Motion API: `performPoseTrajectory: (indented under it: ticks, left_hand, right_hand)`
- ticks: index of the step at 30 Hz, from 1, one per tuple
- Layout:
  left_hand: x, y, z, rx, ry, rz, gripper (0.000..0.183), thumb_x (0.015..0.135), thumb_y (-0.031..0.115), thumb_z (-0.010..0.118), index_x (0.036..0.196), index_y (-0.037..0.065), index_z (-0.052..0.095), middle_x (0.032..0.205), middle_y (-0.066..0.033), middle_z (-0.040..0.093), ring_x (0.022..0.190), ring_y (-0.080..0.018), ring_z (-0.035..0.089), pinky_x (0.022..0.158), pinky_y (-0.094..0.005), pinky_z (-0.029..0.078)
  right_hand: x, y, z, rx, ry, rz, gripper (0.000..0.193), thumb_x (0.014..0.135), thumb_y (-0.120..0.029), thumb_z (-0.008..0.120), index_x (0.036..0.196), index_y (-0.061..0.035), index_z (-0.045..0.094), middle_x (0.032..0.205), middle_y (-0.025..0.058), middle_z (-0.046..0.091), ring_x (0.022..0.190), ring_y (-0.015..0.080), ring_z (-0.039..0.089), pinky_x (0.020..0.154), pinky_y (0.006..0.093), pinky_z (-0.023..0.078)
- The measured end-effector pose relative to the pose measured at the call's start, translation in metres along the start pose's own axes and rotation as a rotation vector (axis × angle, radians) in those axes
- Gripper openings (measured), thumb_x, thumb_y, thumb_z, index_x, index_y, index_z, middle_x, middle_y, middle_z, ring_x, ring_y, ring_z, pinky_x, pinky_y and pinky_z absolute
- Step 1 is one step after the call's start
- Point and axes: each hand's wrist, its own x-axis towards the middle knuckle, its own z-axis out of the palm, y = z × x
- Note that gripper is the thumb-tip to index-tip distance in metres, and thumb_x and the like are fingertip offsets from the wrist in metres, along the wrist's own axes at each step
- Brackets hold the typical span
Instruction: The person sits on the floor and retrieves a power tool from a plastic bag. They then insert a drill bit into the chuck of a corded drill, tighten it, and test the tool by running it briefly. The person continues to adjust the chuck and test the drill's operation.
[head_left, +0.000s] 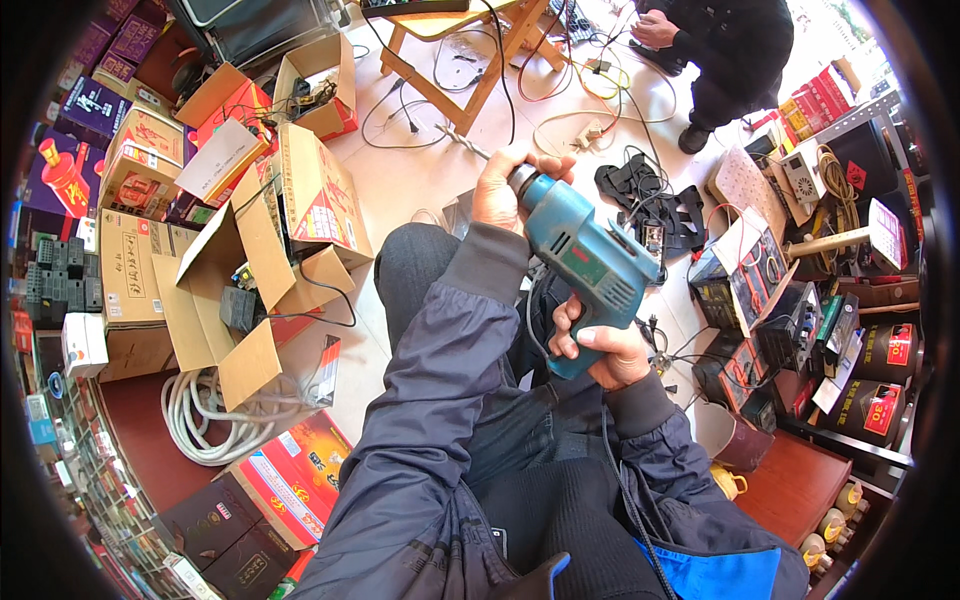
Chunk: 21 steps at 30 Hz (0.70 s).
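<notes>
While gripped — teal drill [585,250], both hands.

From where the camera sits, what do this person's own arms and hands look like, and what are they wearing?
Both hands are bare: no gloves, rings or watch show on the left hand or the right hand. The arms are covered by a dark navy, slightly shiny jacket with creased sleeves. Each sleeve ends in a dark grey ribbed knit cuff at the wrist. A bright blue panel shows low on the jacket.

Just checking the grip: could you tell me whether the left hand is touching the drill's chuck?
Touching. The head view shows the left hand wrapped around the chuck end of the teal drill.
</notes>
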Motion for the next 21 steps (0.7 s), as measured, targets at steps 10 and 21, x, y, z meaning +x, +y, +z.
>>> performPoseTrajectory:
  ticks: [10, 21]
  left_hand:
    - [0.0012, -0.0013, 0.0008, -0.014, -0.069, -0.012, 0.024, 0.096, 0.028, 0.068, 0.089, 0.006, 0.062, 0.100, -0.0201, 0.076, 0.106, -0.0347, 0.072, 0.099, -0.0489, 0.057]
    - [0.0059, -0.0049, -0.0067, 0.079, -0.039, 0.013, 0.031, 0.096, 0.032, 0.063, 0.092, 0.002, 0.065, 0.102, -0.0235, 0.077, 0.101, -0.0351, 0.072, 0.101, -0.0476, 0.055]
  right_hand:
    - [-0.0016, 0.0017, 0.0071, 0.120, -0.062, -0.011, 0.060, 0.077, -0.005, 0.076, 0.134, 0.0041, 0.059, 0.107, 0.0174, 0.066, 0.086, 0.0266, 0.066, 0.081, 0.0480, 0.057]
    - [0.0020, 0.0010, -0.0027, 0.213, -0.070, 0.049, 0.057, 0.076, -0.004, 0.073, 0.130, 0.0003, 0.059, 0.110, 0.0192, 0.063, 0.081, 0.0253, 0.064, 0.083, 0.0482, 0.054]
